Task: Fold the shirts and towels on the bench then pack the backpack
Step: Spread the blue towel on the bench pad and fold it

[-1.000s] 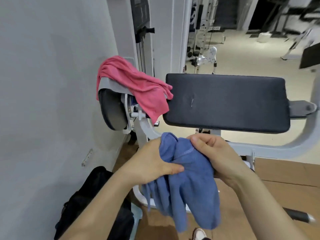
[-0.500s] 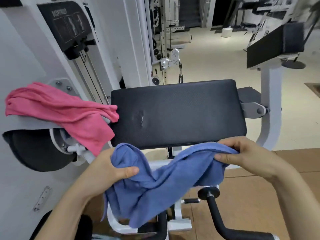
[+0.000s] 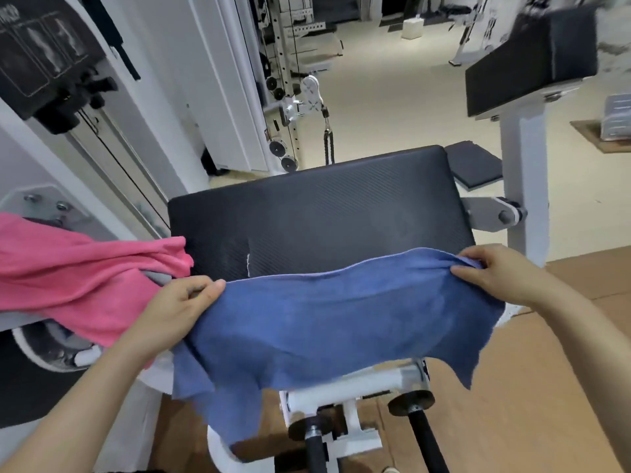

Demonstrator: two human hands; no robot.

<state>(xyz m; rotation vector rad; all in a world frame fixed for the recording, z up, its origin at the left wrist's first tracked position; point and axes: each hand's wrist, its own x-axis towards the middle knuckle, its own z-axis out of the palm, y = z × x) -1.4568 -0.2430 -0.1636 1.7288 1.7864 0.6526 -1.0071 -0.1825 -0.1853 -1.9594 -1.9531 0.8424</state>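
A blue towel (image 3: 334,322) is stretched wide over the near edge of the black padded bench (image 3: 324,213), its lower part hanging down in front. My left hand (image 3: 177,308) pinches the towel's left top corner. My right hand (image 3: 495,271) pinches the right top corner. A pink cloth (image 3: 78,274) lies draped over the machine part to the left of the bench, partly behind my left hand. The backpack is out of view.
A white machine frame (image 3: 519,186) with a second black pad (image 3: 529,63) stands at the right. Two black handles (image 3: 423,435) stick out below the bench. A cable machine with pulleys (image 3: 290,97) stands behind. Brown floor mats (image 3: 546,387) lie at the right.
My hands have drawn apart, spreading the bunched blue towel flat and wide and bringing it up over the bench's near edge. The view has swung right and up; the backpack has left the frame.
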